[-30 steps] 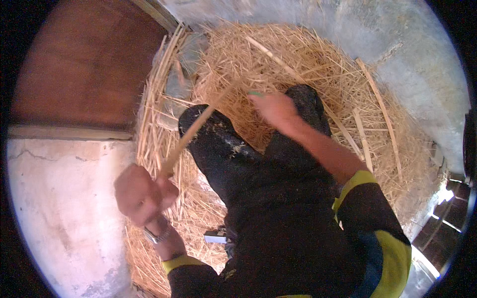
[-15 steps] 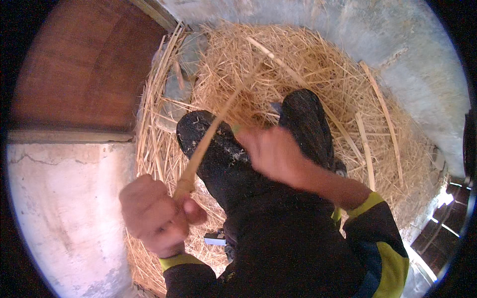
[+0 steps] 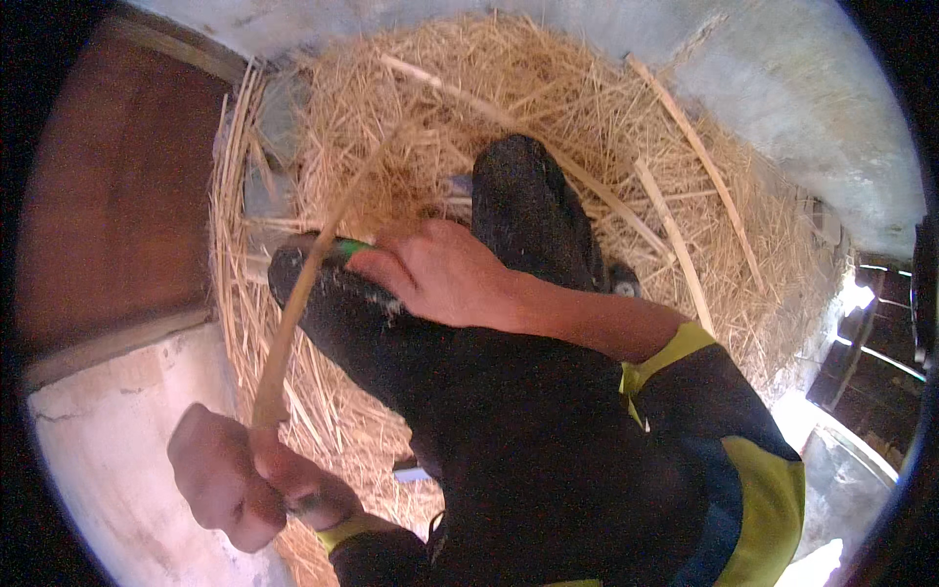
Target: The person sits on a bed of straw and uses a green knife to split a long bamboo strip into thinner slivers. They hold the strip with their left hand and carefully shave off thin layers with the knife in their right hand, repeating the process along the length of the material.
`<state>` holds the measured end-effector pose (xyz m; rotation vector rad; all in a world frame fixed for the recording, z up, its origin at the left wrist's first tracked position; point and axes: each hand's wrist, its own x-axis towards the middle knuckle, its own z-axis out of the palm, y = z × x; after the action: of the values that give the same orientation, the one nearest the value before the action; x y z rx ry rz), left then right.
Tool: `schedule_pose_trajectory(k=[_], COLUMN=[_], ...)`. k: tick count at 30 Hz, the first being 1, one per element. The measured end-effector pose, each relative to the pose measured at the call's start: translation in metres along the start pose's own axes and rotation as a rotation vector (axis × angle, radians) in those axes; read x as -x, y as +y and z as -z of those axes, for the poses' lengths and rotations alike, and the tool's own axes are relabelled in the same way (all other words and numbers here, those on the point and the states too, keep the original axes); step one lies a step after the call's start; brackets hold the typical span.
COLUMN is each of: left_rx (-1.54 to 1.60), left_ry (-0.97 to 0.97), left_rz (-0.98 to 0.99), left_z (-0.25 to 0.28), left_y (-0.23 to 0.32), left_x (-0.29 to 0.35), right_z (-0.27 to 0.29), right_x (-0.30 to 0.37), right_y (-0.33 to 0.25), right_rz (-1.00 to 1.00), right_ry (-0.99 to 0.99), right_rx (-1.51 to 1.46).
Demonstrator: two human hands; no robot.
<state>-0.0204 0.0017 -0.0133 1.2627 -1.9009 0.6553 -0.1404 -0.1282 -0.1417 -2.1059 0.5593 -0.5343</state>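
My left hand (image 3: 249, 479), at the lower left, is closed round the near end of a long, thin bamboo strip (image 3: 303, 284). The strip slants up and away over my bent knee (image 3: 337, 303), and its far end blurs into the straw. My right hand (image 3: 445, 274) lies across that knee with its fingers curled. A small green piece (image 3: 347, 248) shows by its thumb side, but what the fingers hold is hidden. The strip passes to the left of the right hand; a touch between them cannot be made out.
Straw-like shavings (image 3: 558, 88) cover the floor around my legs. Longer pale strips (image 3: 690, 147) lie on them at the right, and more stand at the left. A grey wall (image 3: 782, 88) rises behind, a brown panel (image 3: 127, 196) at the left.
The view has turned, so the scene sits further left. My left hand has drawn down and back toward me with the strip in it. The right hand stays by the knee.
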Motion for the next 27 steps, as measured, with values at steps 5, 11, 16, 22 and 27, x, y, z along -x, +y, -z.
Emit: schedule_pose_trajectory(k=[5,11,16,22,27], left_rx=[0.15,0.129,0.141,0.109,0.053], left_ry=[-0.076,0.023,-0.077,0.057,0.079], left_rz=[-0.14,-0.075,-0.101,-0.068,-0.011], left_z=[0.006,0.007,0.015,0.008,0.017], left_y=[-0.013,-0.014,-0.009,-0.015,-0.015], left_x=[0.002,0.006,0.01,0.014,0.019], right_z=[-0.018,-0.011,-0.01,-0.023,-0.026], right_x=[-0.004,0.007,-0.007,-0.008,-0.012], right_y=[0.025,-0.012,0.023,0.013,0.02], right_rz=[0.004,0.076,-0.138,-0.094,-0.141], right_ry=[0.15,0.044,0.041,-0.005,-0.041], right_rx=[0.002,0.075,0.145,0.172,0.153])
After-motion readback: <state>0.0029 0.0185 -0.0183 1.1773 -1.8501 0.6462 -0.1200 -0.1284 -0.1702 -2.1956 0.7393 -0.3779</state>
